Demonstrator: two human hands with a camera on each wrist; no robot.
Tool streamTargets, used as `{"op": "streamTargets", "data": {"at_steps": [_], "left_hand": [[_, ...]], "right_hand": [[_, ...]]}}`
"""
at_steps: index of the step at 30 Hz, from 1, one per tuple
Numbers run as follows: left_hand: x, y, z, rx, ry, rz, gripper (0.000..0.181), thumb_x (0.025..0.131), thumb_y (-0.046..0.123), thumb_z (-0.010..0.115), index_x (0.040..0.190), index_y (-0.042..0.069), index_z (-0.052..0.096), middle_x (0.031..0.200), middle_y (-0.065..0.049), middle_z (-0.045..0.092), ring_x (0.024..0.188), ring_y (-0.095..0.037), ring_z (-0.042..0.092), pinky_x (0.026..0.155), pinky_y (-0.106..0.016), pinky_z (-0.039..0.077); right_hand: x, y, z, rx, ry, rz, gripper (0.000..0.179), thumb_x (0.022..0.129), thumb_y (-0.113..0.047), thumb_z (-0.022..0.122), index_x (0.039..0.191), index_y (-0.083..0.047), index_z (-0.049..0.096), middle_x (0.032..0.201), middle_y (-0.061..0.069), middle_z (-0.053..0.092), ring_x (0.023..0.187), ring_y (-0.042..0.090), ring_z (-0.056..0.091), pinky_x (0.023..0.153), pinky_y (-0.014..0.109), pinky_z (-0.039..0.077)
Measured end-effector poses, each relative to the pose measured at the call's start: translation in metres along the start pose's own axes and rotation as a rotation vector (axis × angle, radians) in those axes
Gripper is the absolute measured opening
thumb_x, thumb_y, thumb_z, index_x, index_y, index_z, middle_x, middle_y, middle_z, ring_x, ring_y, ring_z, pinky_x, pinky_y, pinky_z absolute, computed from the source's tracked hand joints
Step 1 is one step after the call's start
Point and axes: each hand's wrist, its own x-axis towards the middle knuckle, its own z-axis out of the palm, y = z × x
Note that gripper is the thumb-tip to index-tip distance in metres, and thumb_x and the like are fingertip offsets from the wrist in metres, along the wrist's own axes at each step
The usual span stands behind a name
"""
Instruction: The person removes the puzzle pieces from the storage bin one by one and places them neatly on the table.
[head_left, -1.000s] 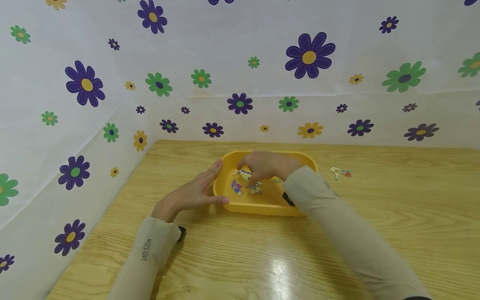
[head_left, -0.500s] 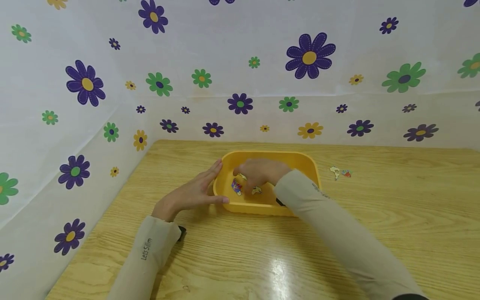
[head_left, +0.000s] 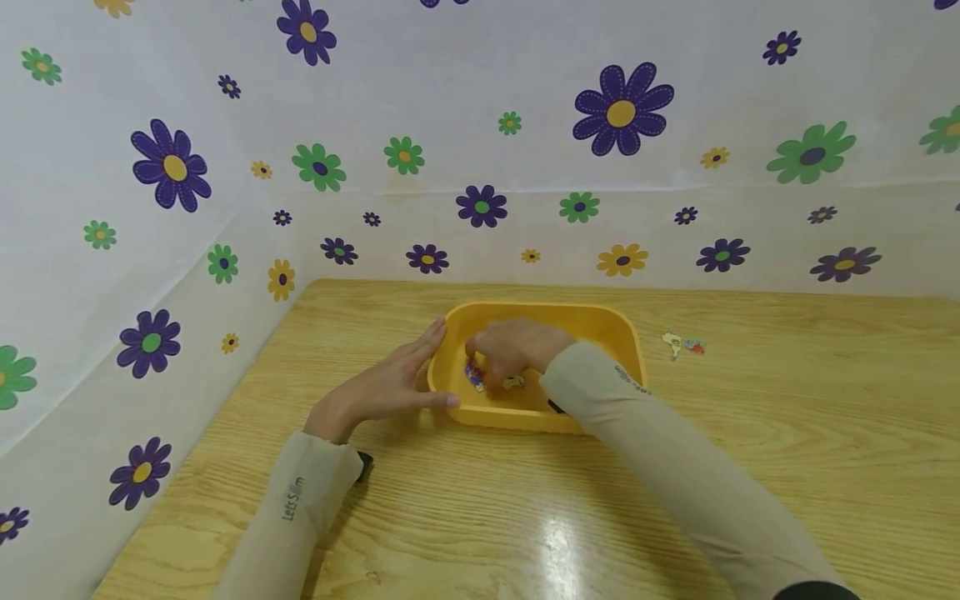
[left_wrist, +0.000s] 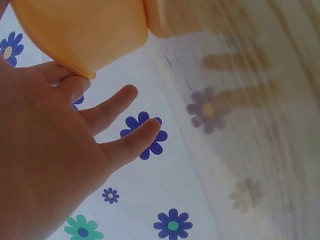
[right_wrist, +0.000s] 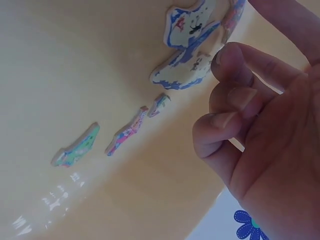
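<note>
A yellow plastic tray (head_left: 517,419) stands on the table with several flat, printed cut-out pieces inside. My left hand (head_left: 382,387) spreads around its left end, thumb and fingers against the rim; the left wrist view has the outer fingers extended beside the wall. My right hand (head_left: 517,343) reaches down into the tray, thumb and index finger apart, near a purple-red piece (head_left: 475,375) and a cream piece (head_left: 513,382). In the right wrist view its other fingers bend beside a blue-edged white piece (right_wrist: 182,70); nothing shows pinched, though the thumb tip is out of frame.
Right of the tray, a cream piece (head_left: 672,344) and a red-blue piece (head_left: 695,346) lie on the wooden table (head_left: 450,517). Smaller colourful pieces, one green (right_wrist: 77,147) and one pink (right_wrist: 127,131), lie inside the tray. A flower-print cloth (head_left: 420,83) rises behind and at left.
My right hand has lowered and shifted slightly left and nearer inside the tray, covering the cream-and-blue piece seen earlier. The left hand stays at the tray's left end.
</note>
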Motion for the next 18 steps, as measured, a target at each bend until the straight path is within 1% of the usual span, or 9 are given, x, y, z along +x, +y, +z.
{"op": "streamTargets", "data": {"at_steps": [4,9,11,18], "left_hand": [[-0.0005,-0.0003,-0.0005,0.008,-0.001,-0.002,0.114,0.088,0.067,0.065,0.163,0.008,0.004,0.17,-0.008,-0.005,0.155,-0.031,0.002,0.122,-0.055,0.011],[-0.0001,0.0,-0.0006,0.013,-0.005,-0.012,0.113,0.089,0.067,0.065,0.164,0.009,0.003,0.17,-0.007,-0.005,0.155,-0.03,0.002,0.122,-0.055,0.011],[0.0001,0.0,-0.0006,0.02,-0.004,-0.01,0.112,0.089,0.066,0.065,0.163,0.008,0.003,0.17,-0.007,-0.005,0.155,-0.031,0.003,0.122,-0.056,0.011],[-0.0003,0.0009,-0.0006,0.032,-0.007,-0.007,0.111,0.09,0.065,0.065,0.163,0.007,0.004,0.17,-0.008,-0.005,0.155,-0.031,0.002,0.122,-0.055,0.01]], "right_hand": [[0.0017,-0.0013,0.0,-0.031,0.011,-0.021,0.053,0.086,-0.027,0.083,0.133,-0.012,0.063,0.107,-0.001,0.067,0.092,0.016,0.059,0.092,0.034,0.053],[0.0028,-0.0024,0.0001,-0.046,0.021,-0.043,0.046,0.087,-0.027,0.083,0.127,-0.012,0.065,0.101,-0.002,0.066,0.086,0.016,0.059,0.085,0.032,0.054],[0.003,-0.003,-0.0002,-0.044,0.023,-0.045,0.046,0.087,-0.027,0.083,0.126,-0.012,0.065,0.1,-0.001,0.066,0.086,0.016,0.059,0.084,0.032,0.054],[0.0029,-0.0035,-0.0008,-0.059,0.015,-0.019,0.052,0.087,-0.03,0.083,0.132,-0.012,0.062,0.114,0.001,0.065,0.099,0.017,0.058,0.097,0.036,0.051]]}}
